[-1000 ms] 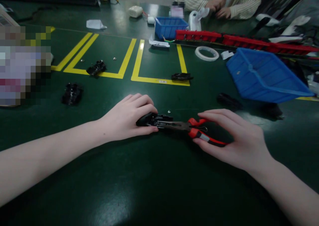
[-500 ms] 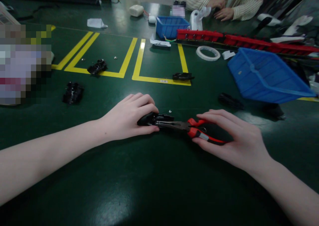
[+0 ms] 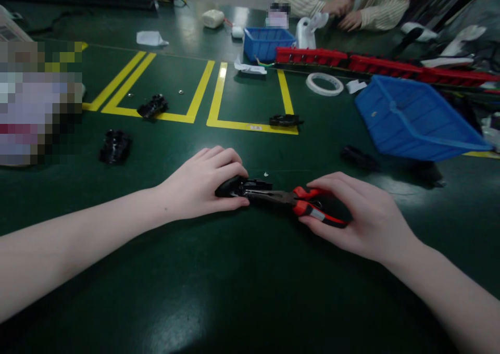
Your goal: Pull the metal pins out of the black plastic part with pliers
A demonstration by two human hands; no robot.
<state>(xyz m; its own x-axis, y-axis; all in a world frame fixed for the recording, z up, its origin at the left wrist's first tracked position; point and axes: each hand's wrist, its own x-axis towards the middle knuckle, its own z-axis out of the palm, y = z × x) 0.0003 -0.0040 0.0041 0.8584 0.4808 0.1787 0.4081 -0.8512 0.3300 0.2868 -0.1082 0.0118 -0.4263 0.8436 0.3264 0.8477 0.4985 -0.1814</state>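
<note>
My left hand [image 3: 209, 182] is closed around a black part [image 3: 230, 187] just above the green tabletop [image 3: 219, 270], its thumb below and fingers above. My right hand [image 3: 359, 216] grips red-handled pliers [image 3: 308, 208] by their two handles. The long jaws of the pliers point left and reach the black part beside my left thumb; what lies between their tips is too small to tell. A tiny white scrap [image 3: 266, 174] lies just beyond the part.
Black parts lie at the left [image 3: 114, 147], on the yellow tape [image 3: 153, 106], and at centre [image 3: 286, 121]. A blue bin [image 3: 417, 117], a tape roll [image 3: 324, 84] and a red strip [image 3: 383, 67] lie right. Across the table are another person's hands [image 3: 344, 13].
My right hand and the handles of the pliers have moved slightly left, and the handles look a little closer together. My left hand holds the black part as before.
</note>
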